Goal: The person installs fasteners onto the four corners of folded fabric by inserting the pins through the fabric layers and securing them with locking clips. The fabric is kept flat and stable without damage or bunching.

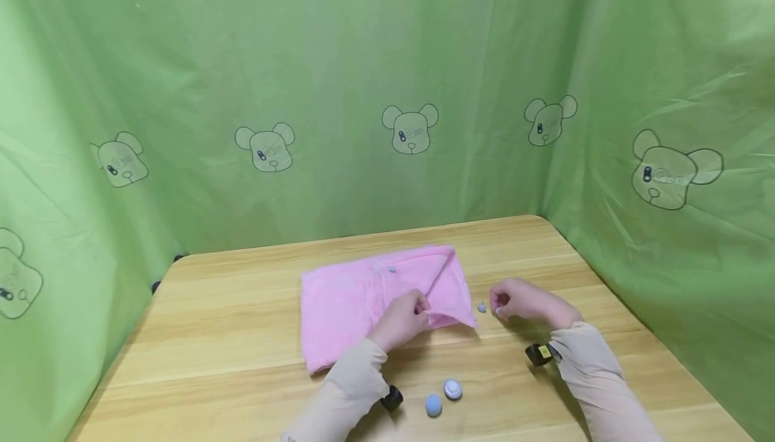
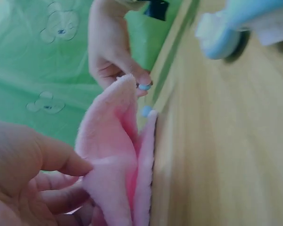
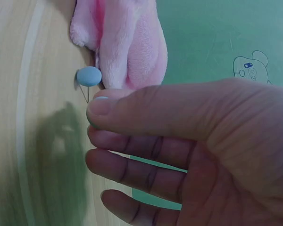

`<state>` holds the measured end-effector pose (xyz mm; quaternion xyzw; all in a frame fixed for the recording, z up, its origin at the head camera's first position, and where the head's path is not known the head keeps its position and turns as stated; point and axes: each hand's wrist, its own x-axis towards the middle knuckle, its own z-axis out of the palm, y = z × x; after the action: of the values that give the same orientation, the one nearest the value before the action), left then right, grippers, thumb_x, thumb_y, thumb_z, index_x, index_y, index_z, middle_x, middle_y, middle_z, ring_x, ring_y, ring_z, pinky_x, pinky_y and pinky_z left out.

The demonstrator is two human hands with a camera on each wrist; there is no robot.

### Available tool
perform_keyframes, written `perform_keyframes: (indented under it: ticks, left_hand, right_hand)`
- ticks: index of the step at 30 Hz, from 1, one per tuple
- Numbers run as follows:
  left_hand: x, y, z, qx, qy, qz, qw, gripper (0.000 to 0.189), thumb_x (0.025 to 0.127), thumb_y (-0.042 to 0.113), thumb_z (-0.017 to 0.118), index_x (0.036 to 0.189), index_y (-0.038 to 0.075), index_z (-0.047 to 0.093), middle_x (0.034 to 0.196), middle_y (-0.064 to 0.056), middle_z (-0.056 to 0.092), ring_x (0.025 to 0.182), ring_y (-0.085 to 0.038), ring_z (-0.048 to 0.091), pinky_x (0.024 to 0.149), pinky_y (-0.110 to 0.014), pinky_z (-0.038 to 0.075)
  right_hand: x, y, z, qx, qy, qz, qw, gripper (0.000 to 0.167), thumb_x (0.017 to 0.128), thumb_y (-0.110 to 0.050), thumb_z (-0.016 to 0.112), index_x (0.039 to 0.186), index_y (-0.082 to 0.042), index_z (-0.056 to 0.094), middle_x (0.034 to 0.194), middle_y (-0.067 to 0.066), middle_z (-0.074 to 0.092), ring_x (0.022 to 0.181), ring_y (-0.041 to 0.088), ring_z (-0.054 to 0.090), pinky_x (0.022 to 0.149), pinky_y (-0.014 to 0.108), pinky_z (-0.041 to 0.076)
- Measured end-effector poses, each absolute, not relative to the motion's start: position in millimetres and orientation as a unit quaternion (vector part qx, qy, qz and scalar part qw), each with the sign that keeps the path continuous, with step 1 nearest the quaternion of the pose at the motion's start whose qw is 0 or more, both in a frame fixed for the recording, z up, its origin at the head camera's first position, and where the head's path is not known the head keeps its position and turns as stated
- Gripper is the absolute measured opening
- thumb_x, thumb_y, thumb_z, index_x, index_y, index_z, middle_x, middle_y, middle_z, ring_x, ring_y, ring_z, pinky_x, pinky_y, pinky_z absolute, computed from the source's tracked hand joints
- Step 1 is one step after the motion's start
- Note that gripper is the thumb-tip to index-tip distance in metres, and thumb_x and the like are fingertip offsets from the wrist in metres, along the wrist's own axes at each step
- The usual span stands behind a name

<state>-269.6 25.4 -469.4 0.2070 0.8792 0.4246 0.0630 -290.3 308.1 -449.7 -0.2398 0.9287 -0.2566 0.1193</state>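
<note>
A folded pink plush cloth (image 1: 339, 314) lies on the table. My left hand (image 1: 401, 319) pinches its near layer, lifting the right-hand edge so the fold gapes in the left wrist view. To the right of the cloth, my right hand (image 1: 527, 302) pinches a small light-blue pin (image 2: 145, 87) between thumb and fingertips, with most of it hidden by the thumb. A second blue-headed pin (image 3: 89, 75) rests on the table between the right fingertips and the cloth, its thin metal point showing. A small blue piece (image 1: 391, 269) sits on the cloth's upper part.
Near the table's front are a round blue cap (image 1: 433, 405) and a white-and-blue round piece (image 1: 452, 389). The wooden table (image 1: 230, 321) is bordered by green curtains (image 1: 339, 179) at the back and sides. A dark wrist camera (image 1: 538, 354) is on the right wrist.
</note>
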Motion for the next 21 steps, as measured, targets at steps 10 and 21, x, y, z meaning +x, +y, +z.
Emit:
perform_keyframes:
  ticks: [10,21]
  left_hand:
    - [-285,20,-474,0.053,0.79,0.604,0.094,0.021,0.091,0.013,0.051,0.105,0.01,0.066,0.095,-0.005,0.066,0.051,-0.006,0.046,0.04,-0.018,0.034]
    - [-291,20,-471,0.105,0.814,0.567,0.071,0.016,0.09,0.03,0.066,0.099,0.017,0.068,0.091,0.003,0.067,0.078,-0.009,0.056,0.072,-0.021,0.046]
  right_hand:
    - [-290,312,-448,-0.229,0.935,-0.25,0.109,0.009,0.078,-0.001,0.068,0.078,-0.007,0.062,0.072,-0.004,0.058,0.067,0.007,0.05,0.062,0.021,0.044]
    - [-288,308,-446,-0.226,0.937,-0.244,0.109,0.009,0.079,-0.001,0.069,0.078,-0.008,0.063,0.072,-0.003,0.058,0.068,0.008,0.05,0.063,0.022,0.044]
